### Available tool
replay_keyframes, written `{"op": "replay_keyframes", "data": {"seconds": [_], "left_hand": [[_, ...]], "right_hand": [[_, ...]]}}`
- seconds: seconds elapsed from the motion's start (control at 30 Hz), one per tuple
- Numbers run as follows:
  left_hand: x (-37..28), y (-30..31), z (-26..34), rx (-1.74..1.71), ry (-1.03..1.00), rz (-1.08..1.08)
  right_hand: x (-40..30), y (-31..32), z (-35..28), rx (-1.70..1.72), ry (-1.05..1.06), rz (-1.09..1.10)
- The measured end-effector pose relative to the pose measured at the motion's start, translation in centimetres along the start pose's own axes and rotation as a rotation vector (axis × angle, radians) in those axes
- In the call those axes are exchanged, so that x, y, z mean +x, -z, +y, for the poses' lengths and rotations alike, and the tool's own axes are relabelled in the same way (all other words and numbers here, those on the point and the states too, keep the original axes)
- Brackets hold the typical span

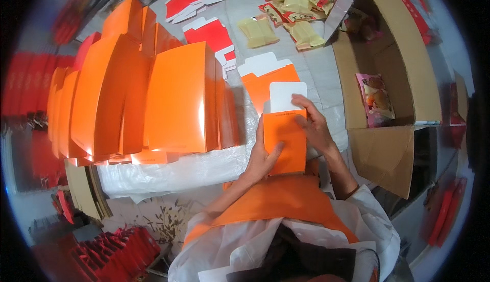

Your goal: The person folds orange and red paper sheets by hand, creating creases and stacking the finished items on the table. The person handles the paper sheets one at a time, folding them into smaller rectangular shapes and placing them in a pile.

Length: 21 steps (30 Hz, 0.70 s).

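An orange paperboard box [284,140] stands out in front of my body, its white end flap [285,96] raised on the far side. My left hand [264,155] grips the box from its left edge, the thumb lying across the orange face. At the upper right corner is my right hand [312,123], with fingertips at the flap and the box edge; whether it grips or only touches is hard to make out. Just beyond lies an orange flat carton blank [264,84] with white tabs.
Folded orange boxes [176,102] are stacked on the left. Red carton blanks [208,35] lie farther back, near wrapped snack packets [258,31]. To the right, an open cardboard carton [379,128] holds a pink-edged packet [377,100]. Red bags [115,253] fill the lower left.
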State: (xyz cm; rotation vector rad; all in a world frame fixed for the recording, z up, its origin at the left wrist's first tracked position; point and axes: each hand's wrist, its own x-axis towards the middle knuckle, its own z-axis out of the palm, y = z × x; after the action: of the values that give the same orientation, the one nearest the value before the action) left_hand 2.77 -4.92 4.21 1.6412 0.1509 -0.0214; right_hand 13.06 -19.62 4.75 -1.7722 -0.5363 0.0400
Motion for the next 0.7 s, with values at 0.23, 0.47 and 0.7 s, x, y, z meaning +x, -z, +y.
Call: {"op": "replay_keyframes", "data": {"seconds": [0.23,0.47,0.7], "left_hand": [[1.5,1.3,-0.3,0.100,-0.058,0.082],[1.9,1.7,-1.1,0.076,-0.160,0.178],[2.1,-0.6,-1.6,-0.317,-0.345,0.441]], "right_hand": [[0.8,1.4,1.4,0.124,-0.155,-0.474],[-1.8,-2.4,0.9,0.388,-0.196,0.082],[-2.0,-2.7,2.3,0.480,-0.062,-0.015]]}}
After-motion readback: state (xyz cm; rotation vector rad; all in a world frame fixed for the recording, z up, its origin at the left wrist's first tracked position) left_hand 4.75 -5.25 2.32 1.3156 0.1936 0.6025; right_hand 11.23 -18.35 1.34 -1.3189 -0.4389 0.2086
